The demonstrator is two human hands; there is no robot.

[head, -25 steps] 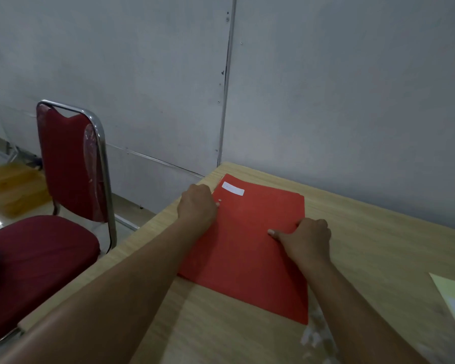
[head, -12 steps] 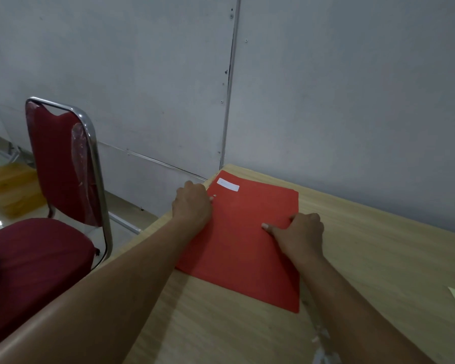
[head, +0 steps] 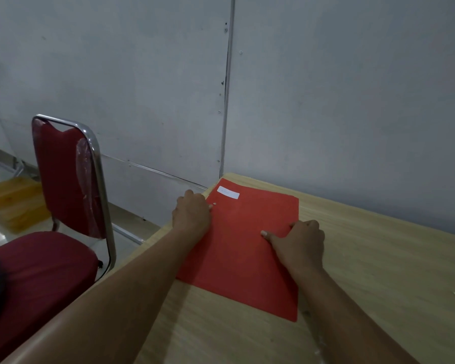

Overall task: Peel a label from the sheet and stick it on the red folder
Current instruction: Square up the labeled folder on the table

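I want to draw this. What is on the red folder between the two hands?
In the head view, only bare red folder lies between the left hand and right hand. The white label sits farther up.

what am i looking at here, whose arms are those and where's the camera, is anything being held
There is no machine here. The camera is worn on a person's head and looks down at their own two bare arms.

A red folder lies flat on a wooden table near a grey wall. A white label is already stuck near its far corner. The left hand rests at the folder's left edge; the right hand rests at its right edge, thumb on the cover. How the fingers grip is hidden. A red chair stands to the left.
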